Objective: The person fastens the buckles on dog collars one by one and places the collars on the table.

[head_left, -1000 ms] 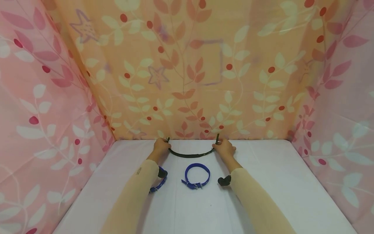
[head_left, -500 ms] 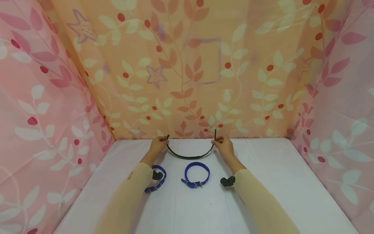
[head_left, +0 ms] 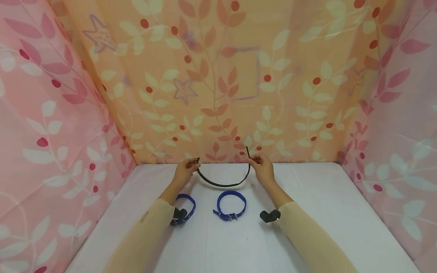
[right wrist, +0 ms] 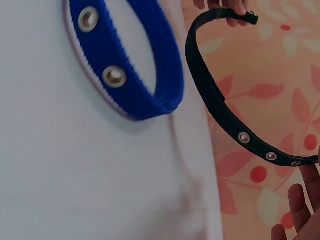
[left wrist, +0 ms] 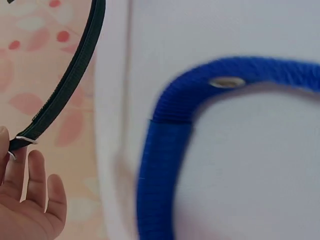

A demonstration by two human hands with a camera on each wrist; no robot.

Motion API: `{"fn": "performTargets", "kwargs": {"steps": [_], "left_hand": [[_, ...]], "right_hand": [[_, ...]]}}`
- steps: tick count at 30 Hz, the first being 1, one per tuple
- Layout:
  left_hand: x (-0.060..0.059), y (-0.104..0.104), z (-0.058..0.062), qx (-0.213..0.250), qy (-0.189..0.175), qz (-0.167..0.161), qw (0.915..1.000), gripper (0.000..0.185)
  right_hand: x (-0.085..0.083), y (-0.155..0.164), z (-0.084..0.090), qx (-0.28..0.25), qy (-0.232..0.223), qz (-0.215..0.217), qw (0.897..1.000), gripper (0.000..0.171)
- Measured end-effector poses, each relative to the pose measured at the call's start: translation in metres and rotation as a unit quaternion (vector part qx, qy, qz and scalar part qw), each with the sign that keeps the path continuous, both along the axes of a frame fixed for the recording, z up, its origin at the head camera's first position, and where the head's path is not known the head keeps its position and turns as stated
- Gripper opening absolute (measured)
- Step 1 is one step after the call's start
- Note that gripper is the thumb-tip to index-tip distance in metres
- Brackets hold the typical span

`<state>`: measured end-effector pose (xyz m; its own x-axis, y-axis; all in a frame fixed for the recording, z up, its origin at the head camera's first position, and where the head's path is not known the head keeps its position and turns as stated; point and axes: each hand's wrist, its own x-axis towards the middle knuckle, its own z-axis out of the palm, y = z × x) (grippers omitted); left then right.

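A thin black collar [head_left: 222, 184] hangs in a U between my two hands, above the far part of the white table [head_left: 307, 212]. My left hand [head_left: 193, 164] pinches its buckle end. My right hand [head_left: 254, 160] pinches the other end, and the tip sticks up past the fingers. In the left wrist view the black collar [left wrist: 70, 80] runs up from my left hand [left wrist: 10, 150]. The right wrist view shows the black collar's [right wrist: 220, 110] eyelets and my right fingers [right wrist: 305, 210] at its end.
Two blue collars lie on the table nearer me: one buckled in a ring [head_left: 231, 206], one [head_left: 186, 208] partly under my left forearm. Leaf-patterned fabric walls [head_left: 218, 94] close in the back and both sides.
Both hands have risen a little and come closer together, so the black collar bends into a deeper, narrower U. The blue collars have not moved.
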<state>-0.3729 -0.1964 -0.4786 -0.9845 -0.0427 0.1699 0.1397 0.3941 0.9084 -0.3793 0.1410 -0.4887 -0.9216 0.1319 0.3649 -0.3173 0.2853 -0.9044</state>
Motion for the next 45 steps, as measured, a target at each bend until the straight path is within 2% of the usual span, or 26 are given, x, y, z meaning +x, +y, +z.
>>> {"fn": "performTargets", "kwargs": {"steps": [4,11,14,22,27,37,45], "left_hand": [[0.012,-0.001,0.014,-0.002,0.042,-0.007,0.9991,0.038],[0.040,0.000,0.036,0.065,0.113,-0.015,0.9913,0.035],[0.050,0.002,0.044,0.072,0.130,-0.026,0.9886,0.034],[0.083,0.009,0.066,0.043,0.145,-0.040,0.9876,0.031],[0.108,0.011,0.074,0.021,0.148,-0.030,0.9882,0.031],[0.148,0.023,0.081,0.029,0.207,-0.054,0.9764,0.025],[0.176,0.042,0.092,-0.003,0.188,-0.073,0.9794,0.027]], "right_hand": [[0.011,-0.002,0.012,-0.014,0.019,0.013,1.000,0.022],[0.038,-0.001,0.032,0.001,0.039,0.042,0.998,0.025],[0.048,0.000,0.039,0.006,0.047,0.051,0.998,0.021],[0.078,0.003,0.057,0.010,0.066,0.052,0.996,0.019],[0.100,0.004,0.064,0.005,0.062,0.058,0.996,0.019],[0.136,0.007,0.073,0.062,0.103,0.080,0.989,0.014],[0.159,0.014,0.087,0.087,0.140,0.091,0.982,0.018]]}}
